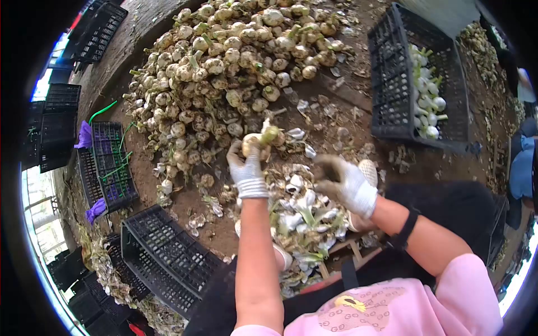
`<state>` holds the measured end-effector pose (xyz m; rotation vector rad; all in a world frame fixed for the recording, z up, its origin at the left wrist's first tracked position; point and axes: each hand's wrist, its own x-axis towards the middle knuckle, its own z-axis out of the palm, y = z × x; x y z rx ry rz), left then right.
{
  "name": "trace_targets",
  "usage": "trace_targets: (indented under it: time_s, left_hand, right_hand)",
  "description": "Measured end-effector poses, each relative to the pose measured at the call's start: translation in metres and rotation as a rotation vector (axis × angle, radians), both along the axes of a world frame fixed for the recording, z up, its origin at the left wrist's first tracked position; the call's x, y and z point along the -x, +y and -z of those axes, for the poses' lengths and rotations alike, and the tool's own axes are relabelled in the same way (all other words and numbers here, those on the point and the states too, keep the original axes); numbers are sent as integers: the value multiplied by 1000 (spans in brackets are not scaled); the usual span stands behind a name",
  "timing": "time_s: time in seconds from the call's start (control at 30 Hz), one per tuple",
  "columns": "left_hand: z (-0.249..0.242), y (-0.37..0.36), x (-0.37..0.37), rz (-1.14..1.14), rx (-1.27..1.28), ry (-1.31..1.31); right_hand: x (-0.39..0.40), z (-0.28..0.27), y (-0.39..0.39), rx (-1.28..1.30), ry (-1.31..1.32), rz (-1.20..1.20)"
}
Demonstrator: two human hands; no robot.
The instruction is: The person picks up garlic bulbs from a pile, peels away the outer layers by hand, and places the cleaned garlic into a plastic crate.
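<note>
My left hand [248, 173], in a white knit glove with a soiled finger area, is closed round a garlic bulb [251, 144]. A greenish stem end [270, 134] juts out beside the bulb. To the right, my right hand [350, 182] wears the same kind of glove. Its fingers curve with a gap between them and the thumb, slightly blurred, and I see nothing held there. Below and between both hands lies a heap of white and green garlic peelings [305, 215]. Beyond my left hand rises a large pile of unpeeled garlic bulbs [224, 67].
A black crate [386, 84] at upper right holds clean white garlic bulbs [428, 106]. Another black crate [168, 257] stands at lower left, and a crate with purple and green ties [112, 162] is farther left. Loose skins litter the dirt floor. Someone in blue [524, 162] is at the right edge.
</note>
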<state>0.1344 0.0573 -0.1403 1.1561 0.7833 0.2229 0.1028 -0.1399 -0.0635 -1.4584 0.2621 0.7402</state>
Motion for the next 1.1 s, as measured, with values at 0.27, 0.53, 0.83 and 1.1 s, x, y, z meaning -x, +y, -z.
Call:
trace_targets:
  time_s: [0.27, 0.53, 0.83, 1.1]
  left_hand:
    - [-97, -64, 83, 450, -453, -201]
    - [-151, -56, 110, 407, -1025, -383]
    - [-173, -62, 115, 370, -1330, -392]
    - [-173, -52, 127, 282, -244, -282]
  right_hand:
    - [-12, -39, 0, -275, -21, 144]
    - [0, -79, 2, -337, -71, -2]
    - [6, -70, 11, -484, 185, 64]
    - [10, -68, 7, -415, -127, -124]
